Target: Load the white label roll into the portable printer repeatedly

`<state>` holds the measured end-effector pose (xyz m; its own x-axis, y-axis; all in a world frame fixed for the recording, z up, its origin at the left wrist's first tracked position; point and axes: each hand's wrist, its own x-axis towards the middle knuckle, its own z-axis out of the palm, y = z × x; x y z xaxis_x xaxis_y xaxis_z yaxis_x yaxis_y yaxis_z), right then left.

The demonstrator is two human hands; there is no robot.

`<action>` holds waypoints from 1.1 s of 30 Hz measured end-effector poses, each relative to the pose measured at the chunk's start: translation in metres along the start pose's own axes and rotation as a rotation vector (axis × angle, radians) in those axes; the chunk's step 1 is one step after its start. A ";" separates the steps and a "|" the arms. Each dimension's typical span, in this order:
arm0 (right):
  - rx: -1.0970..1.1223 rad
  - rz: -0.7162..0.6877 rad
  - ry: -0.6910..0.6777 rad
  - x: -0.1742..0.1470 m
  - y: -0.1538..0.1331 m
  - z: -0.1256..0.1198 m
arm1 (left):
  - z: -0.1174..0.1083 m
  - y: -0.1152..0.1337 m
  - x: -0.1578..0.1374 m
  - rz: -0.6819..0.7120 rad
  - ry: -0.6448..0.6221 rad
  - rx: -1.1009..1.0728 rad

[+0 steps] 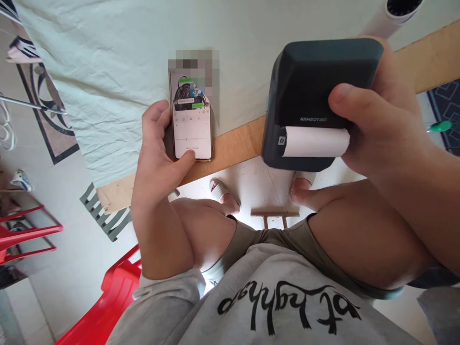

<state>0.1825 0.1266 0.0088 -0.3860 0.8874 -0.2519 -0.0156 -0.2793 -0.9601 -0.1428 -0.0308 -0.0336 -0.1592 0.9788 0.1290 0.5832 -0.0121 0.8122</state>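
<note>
My left hand (158,143) holds a smartphone (191,124) with a lit white screen, thumb pressed on the lower part of the screen. My right hand (381,124) grips a dark grey label printer (316,86) from the right side, thumb lying over its top near the paper slot. A strip of white label paper (314,142) sticks out of the printer's slot. Both things are held above the front edge of a wooden table (237,146).
A pale green cloth (143,57) covers most of the table. My knees and sandalled feet show below the table edge. A red plastic chair (111,292) stands at lower left, a red rack (25,235) at far left. A green object (441,126) lies at right.
</note>
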 end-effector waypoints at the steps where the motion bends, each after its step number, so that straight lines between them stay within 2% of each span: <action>1: -0.002 0.002 -0.003 0.000 0.000 0.000 | 0.000 0.000 0.000 0.006 0.002 -0.001; 11: -0.010 -0.015 -0.013 -0.001 -0.003 -0.002 | -0.001 0.004 -0.001 -0.036 0.016 0.008; 17: -0.019 -0.017 -0.023 -0.003 -0.004 0.002 | -0.001 0.000 -0.001 0.012 0.034 0.046; 24: -0.013 -0.022 -0.023 -0.001 -0.003 0.002 | -0.004 0.000 -0.002 -0.040 0.030 0.050; 27: -0.014 -0.026 -0.018 -0.001 -0.003 0.000 | -0.005 0.006 -0.001 -0.092 0.020 -0.065; 30: -0.026 -0.023 -0.022 -0.001 -0.003 0.000 | -0.001 0.017 0.001 -0.191 0.100 -0.240; 33: -0.030 -0.031 -0.023 -0.002 -0.003 0.000 | 0.004 0.023 0.004 -0.240 0.186 -0.231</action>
<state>0.1832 0.1255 0.0123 -0.4069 0.8867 -0.2195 -0.0004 -0.2405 -0.9706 -0.1271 -0.0261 -0.0162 -0.4235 0.9059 0.0029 0.3205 0.1469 0.9358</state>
